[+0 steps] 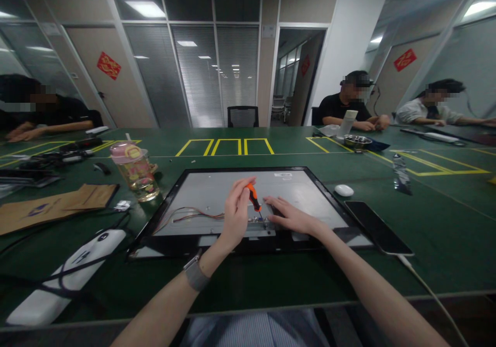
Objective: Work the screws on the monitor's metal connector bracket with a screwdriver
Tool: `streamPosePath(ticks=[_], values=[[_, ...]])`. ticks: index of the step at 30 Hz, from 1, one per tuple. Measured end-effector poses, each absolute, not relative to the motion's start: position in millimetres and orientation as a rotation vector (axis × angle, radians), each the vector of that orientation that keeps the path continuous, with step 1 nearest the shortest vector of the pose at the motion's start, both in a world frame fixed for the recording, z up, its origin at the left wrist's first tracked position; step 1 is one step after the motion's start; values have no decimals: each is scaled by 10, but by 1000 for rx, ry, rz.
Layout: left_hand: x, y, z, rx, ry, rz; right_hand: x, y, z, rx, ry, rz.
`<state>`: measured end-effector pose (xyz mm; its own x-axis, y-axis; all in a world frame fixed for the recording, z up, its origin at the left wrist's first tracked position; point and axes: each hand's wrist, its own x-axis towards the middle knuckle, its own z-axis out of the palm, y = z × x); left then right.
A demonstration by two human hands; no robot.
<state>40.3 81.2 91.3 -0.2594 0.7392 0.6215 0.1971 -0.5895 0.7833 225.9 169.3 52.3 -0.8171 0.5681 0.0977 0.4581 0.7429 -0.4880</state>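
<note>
A flat display panel (pixel 306 192) with a black frame and grey metal back lies in front of me. My left hand (pixel 236 210) is closed around the top of an orange and black screwdriver (pixel 253 198). Its shaft slants down to a small circuit board (pixel 264 220) near the panel's lower edge. My right hand (pixel 287 213) rests with fingers stretched out on the panel, just right of the screwdriver tip. Thin red, black and white wires (pixel 194 211) run across the panel's left half toward the board.
To the left stand a pink-lidded drink bottle (pixel 135 171), a brown paper bag (pixel 50 205) and a white power strip (pixel 73 274) with cables. On the right lie a phone (pixel 377 228) on a charging cable and a white earbud case (pixel 343 190). Several people sit around the table (pixel 217 285).
</note>
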Motion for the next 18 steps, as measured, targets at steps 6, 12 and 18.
streamPosePath(ticks=[6, 12, 18], values=[[422, 812, 914, 1528, 1048, 1868, 2255, 1697, 516, -816, -2685, 687], [421, 811, 908, 1601, 1213, 1967, 2267, 1694, 521, -824, -2681, 694], [426, 771, 916, 1513, 1038, 1899, 2258, 1705, 499, -832, -2682, 684]])
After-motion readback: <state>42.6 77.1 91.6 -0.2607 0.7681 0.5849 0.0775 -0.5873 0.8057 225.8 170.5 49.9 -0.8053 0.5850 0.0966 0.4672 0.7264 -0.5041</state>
